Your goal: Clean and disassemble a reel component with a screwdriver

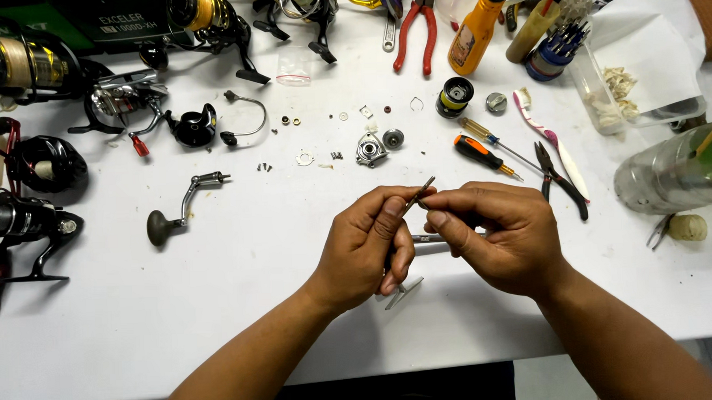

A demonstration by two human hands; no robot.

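Only the head view here, looking straight down at a white tabletop covered in fishing reel bits.

Both hands are up over the middle of the tabletop, knuckles nearly touching. The left hand has its grip closed tight: thumb and forefinger pinch a thin dark metal pin that sticks out up and to the right from the fingertips. The lower fingers of that hand also curl round slim silver metal tweezers, whose tips poke out below the palm. The right hand has its grip closed too, thumb and forefinger pressed right up against the lower end of the same pin, so the pin sits between the two hands, lifted off the tabletop.

Around them: just beyond the fingers is a small silver reel housing part with loose screws and washers scattered near it. Right of that an orange-and-black handled screwdriver, black-handled pliers and a pink and white toothbrush. Off to the left lies a grey reel crank handle with a dark knob, and several black spinning reels line the left edge. Red-handled pliers and an orange plastic bottle sit at the far edge. Nothing lies between the hands and the camera
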